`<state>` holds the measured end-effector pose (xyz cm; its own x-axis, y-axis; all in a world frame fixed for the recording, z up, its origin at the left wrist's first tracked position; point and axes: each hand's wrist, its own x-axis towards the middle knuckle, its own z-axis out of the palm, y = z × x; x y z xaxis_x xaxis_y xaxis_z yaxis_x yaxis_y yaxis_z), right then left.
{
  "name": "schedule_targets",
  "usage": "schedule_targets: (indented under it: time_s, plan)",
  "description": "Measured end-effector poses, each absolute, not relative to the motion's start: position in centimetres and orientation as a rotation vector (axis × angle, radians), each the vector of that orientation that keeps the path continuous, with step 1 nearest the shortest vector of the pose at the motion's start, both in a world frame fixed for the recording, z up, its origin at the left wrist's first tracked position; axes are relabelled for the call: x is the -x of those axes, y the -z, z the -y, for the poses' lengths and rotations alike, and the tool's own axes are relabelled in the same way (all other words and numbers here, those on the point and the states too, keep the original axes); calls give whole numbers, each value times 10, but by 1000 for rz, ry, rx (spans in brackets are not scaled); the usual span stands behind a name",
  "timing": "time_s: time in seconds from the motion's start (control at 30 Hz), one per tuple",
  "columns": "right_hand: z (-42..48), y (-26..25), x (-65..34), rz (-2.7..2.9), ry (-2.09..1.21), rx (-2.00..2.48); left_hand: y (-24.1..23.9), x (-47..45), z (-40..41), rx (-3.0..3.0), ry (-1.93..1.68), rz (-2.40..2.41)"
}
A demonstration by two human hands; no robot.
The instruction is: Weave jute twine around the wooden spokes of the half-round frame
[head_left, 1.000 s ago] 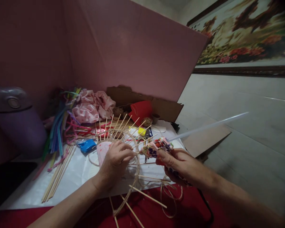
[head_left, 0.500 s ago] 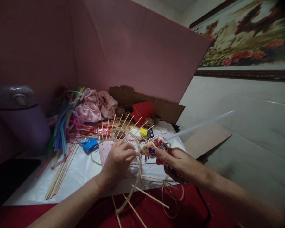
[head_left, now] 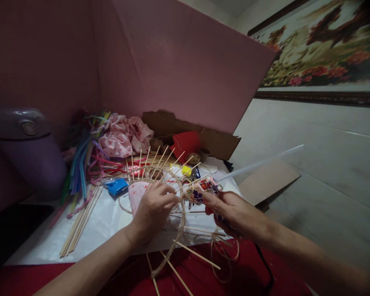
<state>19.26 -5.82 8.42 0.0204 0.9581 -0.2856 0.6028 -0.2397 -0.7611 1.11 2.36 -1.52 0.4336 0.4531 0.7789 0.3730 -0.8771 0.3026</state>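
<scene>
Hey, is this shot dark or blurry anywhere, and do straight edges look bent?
Head view: dim overall, brightest on the white sheet; the left hand on the twine ring and the right hand gripping the patterned glue gun are fairly sharp; the corners darken and the right forearm smears at the lower edge; the wide lens slants the painting and pink board.

Pink board point(head_left: 179, 61) blocks behind; bare white sheet point(head_left: 101, 230) lies left of the hoop point(head_left: 182, 220).
</scene>
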Motion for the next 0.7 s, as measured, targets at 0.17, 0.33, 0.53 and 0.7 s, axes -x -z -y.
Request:
schedule_targets:
  time_s: [0.17,0.33,0.53,0.7]
  plan:
    - [59,-85,-193,1609,-1095,1898,16,-12,-25,-2594,-1472,-742]
    - [59,-83,-195,1609,-1094,1888,16,-12,-26,-2591,-1484,-734]
    - [59,-82,-197,1615,-1070,1900,18,-12,-27,-2591,-1488,-732]
    - [59,-81,-198,1593,-1106,1895,18,-12,-28,-2593,-1501,-730]
